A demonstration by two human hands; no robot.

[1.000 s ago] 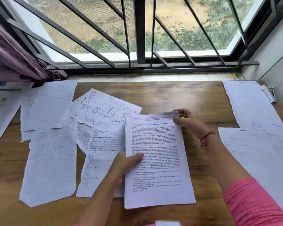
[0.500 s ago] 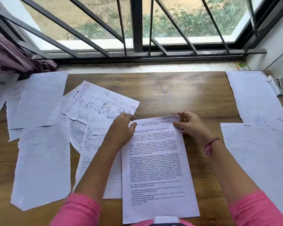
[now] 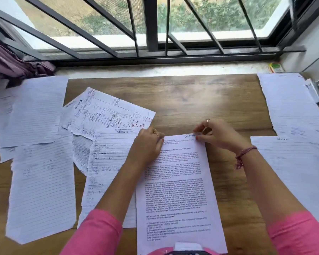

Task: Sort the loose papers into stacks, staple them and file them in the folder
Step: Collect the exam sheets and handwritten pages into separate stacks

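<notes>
**Printed sheet held at its far edge by both hands**

We found the white printed sheet of dense black text lying flat on the brown wooden desk, near centre, its long side running from the near edge of the desk toward the window. Our left hand lay over the sheet's far left corner with the fingers curled onto the paper; we could not tell how the thumb sat. Our right hand pinched the far right corner between thumb and fingertips, just beside a handwritten "SECTION" heading.

To the left of the printed sheet, touching it, lay a white ruled page headed "SECTION 4". Partly beneath that page lay a torn white page covered in scribbled notes, tilted. Further left lay two blank-looking ruled sheets, one far and one near, overlapping at their shared edge.

On the right we saw a ruled sheet at the far right corner and a second ruled sheet nearer. A silver metal stapler lay just beside the far right sheet, against the wall.
</notes>
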